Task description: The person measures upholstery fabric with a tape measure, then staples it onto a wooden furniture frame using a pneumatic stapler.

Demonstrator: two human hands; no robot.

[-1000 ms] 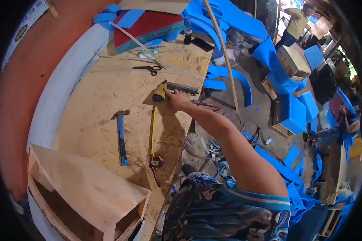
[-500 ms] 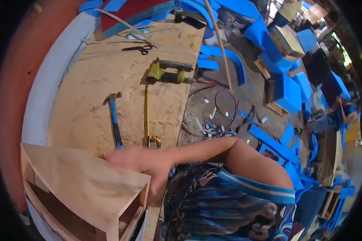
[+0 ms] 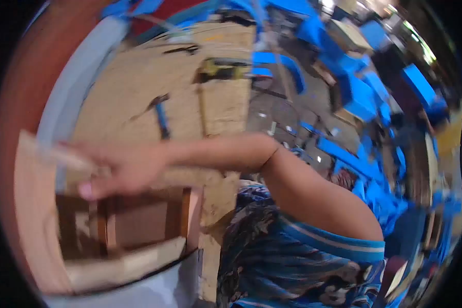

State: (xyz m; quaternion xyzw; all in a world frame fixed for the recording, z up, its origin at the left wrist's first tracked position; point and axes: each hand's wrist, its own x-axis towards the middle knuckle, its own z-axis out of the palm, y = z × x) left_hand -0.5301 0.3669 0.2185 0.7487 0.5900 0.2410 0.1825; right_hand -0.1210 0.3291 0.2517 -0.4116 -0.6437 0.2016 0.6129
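My right hand (image 3: 123,167) reaches across to the left, blurred by motion. Its fingers are closed around a pale upper edge of a wooden frame, with the thumb below. The frame's curved plywood panel (image 3: 33,215) stands on edge at the far left. Open compartments with dark inner slats (image 3: 102,228) show under the hand, and a pale front rail (image 3: 128,264) runs along the bottom. Beyond my forearm lies a blue-handled hammer (image 3: 161,118), partly hidden. My left hand is out of sight.
Farther up the plywood table (image 3: 133,97) lie a yellow-black nail gun (image 3: 223,69) and scissors (image 3: 185,50). A white padded roll (image 3: 79,82) borders its left side. Blue foam pieces (image 3: 359,97) and scraps cover the floor at right.
My right hand has moved left from the panel's top and closed on the frame. The frame has turned: its panel now stands at the left and its open inside faces me.
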